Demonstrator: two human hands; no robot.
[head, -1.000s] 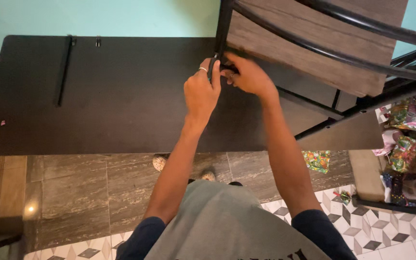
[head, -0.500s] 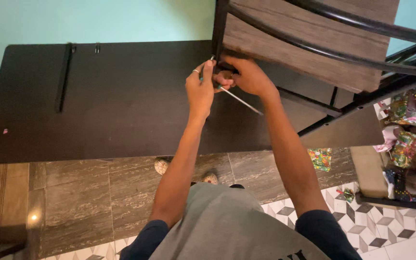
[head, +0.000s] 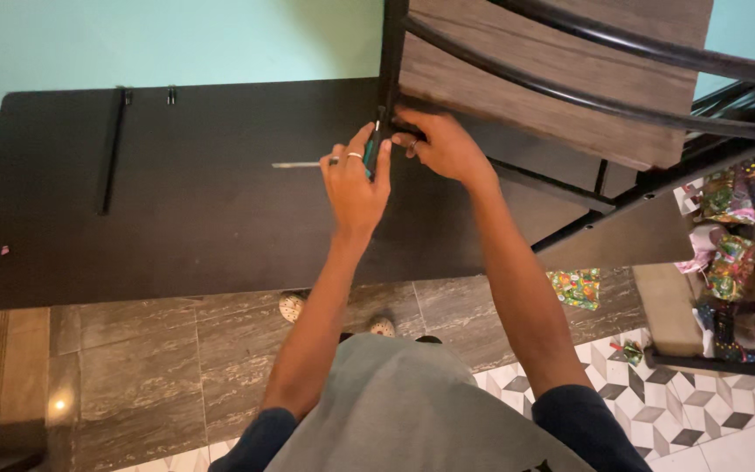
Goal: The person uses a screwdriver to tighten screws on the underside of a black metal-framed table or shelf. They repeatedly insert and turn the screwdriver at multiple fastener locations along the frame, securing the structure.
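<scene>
Head view, the only one, looks straight down on a dark table [head: 176, 227] that fills the upper left and middle of the frame. The left hand [head: 356, 179] sits near the centre, a little above the middle, with a ring on one finger. Its fingers are curled round the green and black handle of a screwdriver [head: 308, 163], whose thin metal shaft sticks out to the left, level over the tabletop. The right hand [head: 443, 144] lies just to the right of it, fingers bent and pinched against the black metal frame [head: 391, 52] of a chair [head: 552, 96]; what, if anything, it grips between the fingertips cannot be made out. The two hands are almost touching at the frame's upright bar. The chair lies tipped on the table, its grey wood-grain panel and curved black bars taking up the upper right of the frame.

On the table at upper left lies a long black rod [head: 112, 149], with a small dark piece [head: 170, 94] just beside its top end.

Below the table edge, grey stone floor tiles [head: 159, 367] show, and patterned tiles [head: 709, 411] lie at lower right. Colourful wrappings [head: 736, 227] lie at the right edge.
</scene>
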